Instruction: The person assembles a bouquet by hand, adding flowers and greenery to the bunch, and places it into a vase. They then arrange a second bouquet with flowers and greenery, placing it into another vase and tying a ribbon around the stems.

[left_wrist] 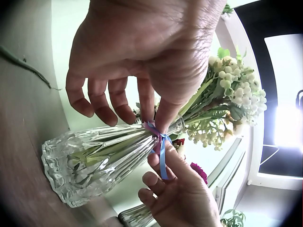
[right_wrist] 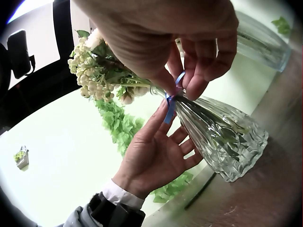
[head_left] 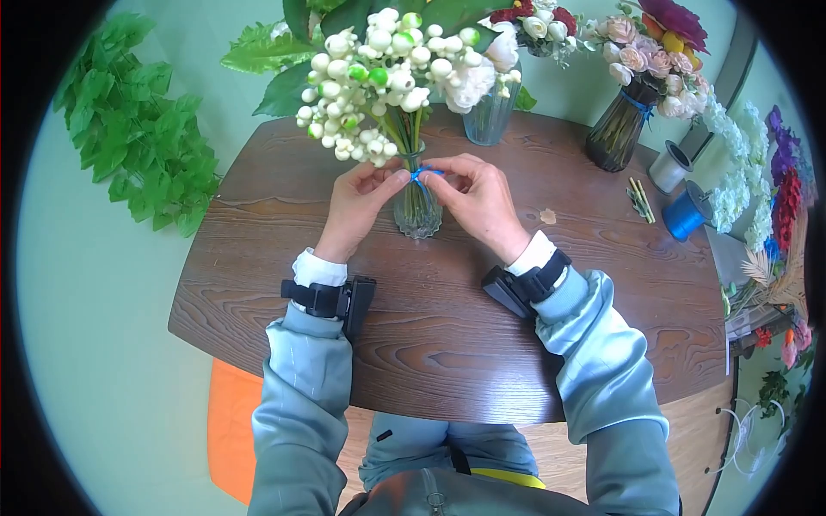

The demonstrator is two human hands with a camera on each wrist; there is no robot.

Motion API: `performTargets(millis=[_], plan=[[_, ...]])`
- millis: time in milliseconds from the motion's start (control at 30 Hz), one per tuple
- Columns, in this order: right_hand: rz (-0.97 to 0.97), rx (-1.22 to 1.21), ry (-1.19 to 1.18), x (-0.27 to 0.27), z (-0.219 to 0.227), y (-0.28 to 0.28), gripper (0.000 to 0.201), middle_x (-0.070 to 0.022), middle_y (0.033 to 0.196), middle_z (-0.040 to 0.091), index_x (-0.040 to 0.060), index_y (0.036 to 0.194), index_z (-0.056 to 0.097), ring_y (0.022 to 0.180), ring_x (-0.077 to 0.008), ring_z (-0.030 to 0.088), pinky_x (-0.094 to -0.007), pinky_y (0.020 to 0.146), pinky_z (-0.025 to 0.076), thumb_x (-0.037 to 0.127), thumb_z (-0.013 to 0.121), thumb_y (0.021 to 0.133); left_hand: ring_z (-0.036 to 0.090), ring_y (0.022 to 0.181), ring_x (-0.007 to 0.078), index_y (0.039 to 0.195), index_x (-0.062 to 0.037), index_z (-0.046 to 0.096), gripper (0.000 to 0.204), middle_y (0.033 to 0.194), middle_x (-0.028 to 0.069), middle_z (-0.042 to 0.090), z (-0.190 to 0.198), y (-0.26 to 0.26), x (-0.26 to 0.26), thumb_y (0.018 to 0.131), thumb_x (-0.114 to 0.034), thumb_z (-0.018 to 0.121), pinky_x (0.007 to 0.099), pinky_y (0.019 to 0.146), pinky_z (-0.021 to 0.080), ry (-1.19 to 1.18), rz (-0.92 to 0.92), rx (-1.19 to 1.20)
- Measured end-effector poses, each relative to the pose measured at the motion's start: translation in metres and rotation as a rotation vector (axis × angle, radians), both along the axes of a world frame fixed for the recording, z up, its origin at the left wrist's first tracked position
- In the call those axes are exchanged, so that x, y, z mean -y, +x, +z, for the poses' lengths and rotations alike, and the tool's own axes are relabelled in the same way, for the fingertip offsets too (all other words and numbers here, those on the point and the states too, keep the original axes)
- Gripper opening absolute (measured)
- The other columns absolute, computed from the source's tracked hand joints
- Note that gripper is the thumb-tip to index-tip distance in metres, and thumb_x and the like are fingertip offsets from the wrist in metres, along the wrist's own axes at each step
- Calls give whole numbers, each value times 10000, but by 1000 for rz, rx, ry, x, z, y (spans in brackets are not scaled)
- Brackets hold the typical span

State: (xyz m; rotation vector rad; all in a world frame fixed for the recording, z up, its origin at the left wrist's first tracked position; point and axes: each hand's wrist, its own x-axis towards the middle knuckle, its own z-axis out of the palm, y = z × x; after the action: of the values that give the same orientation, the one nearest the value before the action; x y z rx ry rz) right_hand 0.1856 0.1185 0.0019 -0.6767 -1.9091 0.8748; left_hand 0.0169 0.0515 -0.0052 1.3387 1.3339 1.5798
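A clear ribbed glass vase [head_left: 419, 217] stands upright on the table, holding stems of white-berry sprays [head_left: 379, 82] and broad green leaves. A thin blue ribbon [left_wrist: 163, 161] goes round the vase's narrow neck, with a knot or loop at the front. From the left side, my left hand [head_left: 354, 206] pinches the ribbon between thumb and forefinger. Opposite it, my right hand [head_left: 483, 205] pinches the ribbon near the knot, its thumb close to the left thumb. In the right wrist view, a ribbon tail [right_wrist: 170, 112] shows between the two hands.
Behind stand another glass vase [head_left: 492, 116] and a dark vase [head_left: 614, 138] with a blue bow. To the right lie a silver spool [head_left: 670, 166], a blue ribbon spool [head_left: 687, 211] and some cut stems [head_left: 640, 199]. Green foliage [head_left: 142, 129] hangs at left.
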Motion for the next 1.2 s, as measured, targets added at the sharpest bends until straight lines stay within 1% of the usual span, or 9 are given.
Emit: performTargets(millis=[133, 200, 267, 367, 567, 800, 1000, 1100, 1200], plan=[[16, -14, -6, 2, 2, 1, 270, -98, 808, 619, 16, 955, 683, 582, -137, 575, -278, 578, 476, 218, 690, 776, 531, 770, 63, 1111, -20, 591, 351, 873, -7, 610, 0, 0, -1, 834, -218, 676, 218, 678, 423, 5, 4, 9], [2, 6, 31, 5, 6, 2, 312, -100, 822, 614, 16, 986, 673, 580, -139, 574, -283, 583, 480, 238, 696, 768, 534, 780, 64, 1119, -22, 587, 354, 883, -7, 610, 0, -2, 0, 836, -217, 674, 220, 682, 425, 12, 0, 6], [1, -11, 18, 6, 9, 2, 328, -100, 826, 612, 17, 997, 669, 579, -138, 573, -284, 586, 480, 248, 696, 766, 572, 885, 89, 1126, 48, 563, 345, 922, 36, 623, 3, -3, 1, 835, -106, 667, 231, 823, 446, -38, 32, 19], [5, -22, 18, 6, 10, 3, 333, -103, 830, 611, 16, 1006, 666, 580, -141, 574, -284, 590, 479, 253, 688, 773, 572, 896, 89, 1147, 49, 556, 362, 940, 39, 627, 7, 2, 3, 837, -103, 665, 236, 831, 446, -12, -11, 16], [29, -25, 24, 2, 6, 3, 270, -114, 829, 615, 15, 973, 676, 585, -161, 579, -288, 593, 473, 223, 657, 802, 577, 914, 92, 1147, 51, 561, 356, 954, 51, 637, 7, 4, 3, 841, -103, 660, 236, 834, 451, -33, 39, -3], [25, -22, 29, 0, 2, 2, 225, -111, 798, 614, 22, 940, 691, 596, -171, 573, -309, 592, 467, 199, 643, 810, 579, 892, 84, 1134, 56, 565, 349, 941, 45, 637, 5, 4, 2, 844, -112, 660, 230, 823, 454, -34, 31, -2], [11, 4, 39, 1, 4, 2, 265, -115, 811, 612, 8, 973, 674, 587, -174, 568, -309, 598, 469, 209, 650, 802, 571, 847, 75, 1129, 52, 569, 360, 898, 30, 629, 4, 3, 2, 831, -118, 678, 225, 797, 453, -48, 55, -15], [1, -60, 8, 4, 8, 2, 289, -121, 825, 612, 2, 996, 662, 576, -170, 569, -304, 603, 472, 216, 650, 802, 556, 810, 69, 1132, 51, 568, 391, 881, 23, 622, -1, -1, 0, 815, -136, 698, 222, 774, 451, -12, 40, -12], [17, -52, 15, 4, 8, 2, 296, -125, 831, 611, 5, 1011, 658, 566, -167, 569, -299, 607, 474, 217, 648, 805, 544, 793, 68, 1136, 50, 567, 421, 878, 19, 619, -4, -3, -1, 795, -146, 717, 223, 756, 449, 42, -4, -14]])
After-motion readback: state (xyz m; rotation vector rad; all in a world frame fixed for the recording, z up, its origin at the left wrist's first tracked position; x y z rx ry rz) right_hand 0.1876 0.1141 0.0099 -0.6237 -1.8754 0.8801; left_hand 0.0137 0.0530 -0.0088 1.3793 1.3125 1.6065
